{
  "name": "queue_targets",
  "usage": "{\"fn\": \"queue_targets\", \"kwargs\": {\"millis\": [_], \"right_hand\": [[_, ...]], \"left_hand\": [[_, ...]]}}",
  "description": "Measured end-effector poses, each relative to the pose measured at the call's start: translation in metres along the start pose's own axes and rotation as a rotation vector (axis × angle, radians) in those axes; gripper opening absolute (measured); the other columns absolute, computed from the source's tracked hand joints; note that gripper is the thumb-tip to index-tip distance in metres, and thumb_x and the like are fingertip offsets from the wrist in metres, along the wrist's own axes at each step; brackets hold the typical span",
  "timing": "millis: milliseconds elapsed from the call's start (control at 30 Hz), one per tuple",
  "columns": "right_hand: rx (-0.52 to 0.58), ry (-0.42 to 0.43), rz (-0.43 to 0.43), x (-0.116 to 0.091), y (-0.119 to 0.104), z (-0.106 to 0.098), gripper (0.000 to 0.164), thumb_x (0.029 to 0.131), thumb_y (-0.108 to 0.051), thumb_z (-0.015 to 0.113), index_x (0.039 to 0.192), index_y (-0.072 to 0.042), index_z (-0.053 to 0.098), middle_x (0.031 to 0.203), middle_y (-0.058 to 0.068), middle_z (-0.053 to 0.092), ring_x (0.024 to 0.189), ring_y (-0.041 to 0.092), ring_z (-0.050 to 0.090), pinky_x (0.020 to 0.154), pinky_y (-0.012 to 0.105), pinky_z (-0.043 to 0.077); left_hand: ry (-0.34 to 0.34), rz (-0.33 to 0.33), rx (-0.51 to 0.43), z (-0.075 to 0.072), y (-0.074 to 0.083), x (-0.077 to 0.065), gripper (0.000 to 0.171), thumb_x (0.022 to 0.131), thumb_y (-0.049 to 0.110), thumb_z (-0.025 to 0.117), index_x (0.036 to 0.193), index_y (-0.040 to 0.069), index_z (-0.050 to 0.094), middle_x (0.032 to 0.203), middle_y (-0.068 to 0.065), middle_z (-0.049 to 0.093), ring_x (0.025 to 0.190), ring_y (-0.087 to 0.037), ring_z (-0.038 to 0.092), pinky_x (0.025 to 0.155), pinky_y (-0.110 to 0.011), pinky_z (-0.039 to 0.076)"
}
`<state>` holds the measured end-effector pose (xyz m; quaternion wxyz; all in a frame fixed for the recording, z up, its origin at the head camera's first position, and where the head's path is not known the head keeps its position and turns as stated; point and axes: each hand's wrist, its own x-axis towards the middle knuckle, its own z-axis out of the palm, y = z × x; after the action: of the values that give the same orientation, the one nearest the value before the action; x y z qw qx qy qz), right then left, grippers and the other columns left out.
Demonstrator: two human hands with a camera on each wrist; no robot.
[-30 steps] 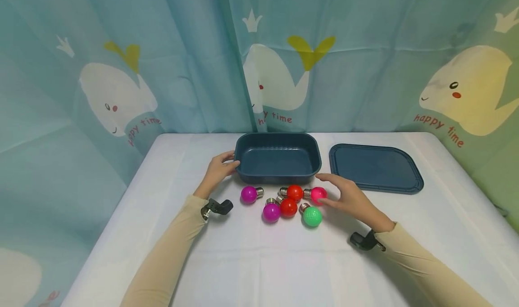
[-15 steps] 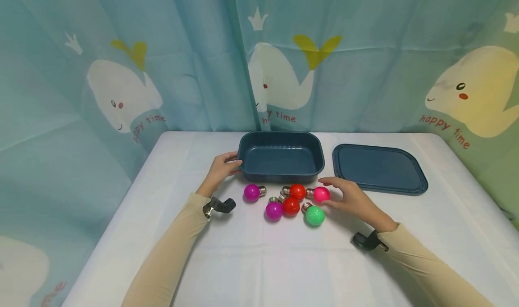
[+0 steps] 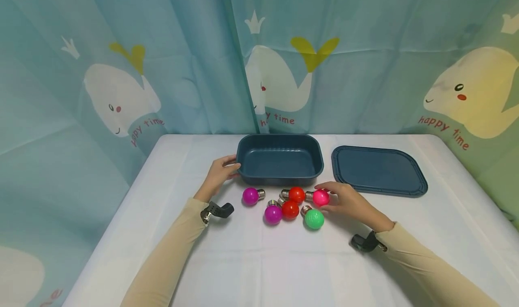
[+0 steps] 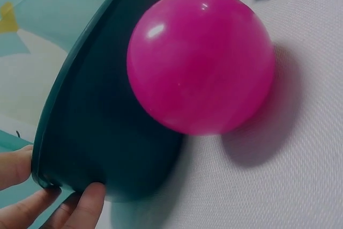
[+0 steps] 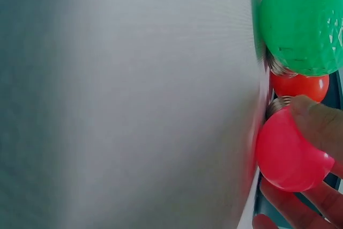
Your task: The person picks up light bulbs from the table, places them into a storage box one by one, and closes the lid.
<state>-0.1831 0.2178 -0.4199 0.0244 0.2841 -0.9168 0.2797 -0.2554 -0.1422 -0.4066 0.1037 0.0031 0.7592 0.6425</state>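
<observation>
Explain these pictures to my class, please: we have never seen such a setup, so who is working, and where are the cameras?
There is no machine here: a person works with two bare hands. The widest picture comes from a camera worn on the head; the two close-ups come from cameras on the wrists. On the white table lie two purple bulbs, two red bulbs, a green bulb and a pink bulb, in front of a dark blue container. A flat blue panel lies to its right. The left hand grips the container's left end. The right hand holds the pink bulb between thumb and fingers.
</observation>
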Motion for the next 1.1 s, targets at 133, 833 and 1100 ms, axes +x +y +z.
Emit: {"fn": "queue_targets", "kwargs": {"millis": [133, 833, 1100], "right_hand": [[0.003, -0.029, 0.025, 0.001, 0.001, 0.0, 0.05, 0.069, -0.012, 0.083, 0.114, -0.002, 0.064, 0.104, 0.008, 0.069, 0.092, 0.021, 0.062, 0.078, 0.038, 0.059], [0.012, 0.008, 0.096, -0.01, 0.004, -0.025, 0.049, 0.07, -0.008, 0.081, 0.115, -0.001, 0.064, 0.106, 0.015, 0.069, 0.097, 0.032, 0.065, 0.082, 0.047, 0.057], [-0.051, 0.038, 0.029, -0.005, -0.002, -0.049, 0.05, 0.067, -0.005, 0.083, 0.113, 0.0, 0.065, 0.102, 0.013, 0.071, 0.091, 0.027, 0.067, 0.079, 0.046, 0.058]], "left_hand": [[0.001, 0.007, 0.008, 0.0, -0.001, -0.001, 0.049, 0.095, 0.008, 0.052, 0.14, -0.004, 0.038, 0.141, -0.023, 0.043, 0.122, -0.038, 0.051, 0.098, -0.04, 0.051], [0.005, -0.026, -0.012, -0.002, 0.002, 0.003, 0.045, 0.095, 0.006, 0.052, 0.138, -0.002, 0.042, 0.138, -0.022, 0.046, 0.12, -0.035, 0.052, 0.095, -0.038, 0.053], [-0.009, -0.017, -0.028, -0.002, 0.001, 0.0, 0.046, 0.095, 0.006, 0.051, 0.139, -0.003, 0.04, 0.139, -0.024, 0.044, 0.122, -0.036, 0.05, 0.096, -0.038, 0.053]]}}
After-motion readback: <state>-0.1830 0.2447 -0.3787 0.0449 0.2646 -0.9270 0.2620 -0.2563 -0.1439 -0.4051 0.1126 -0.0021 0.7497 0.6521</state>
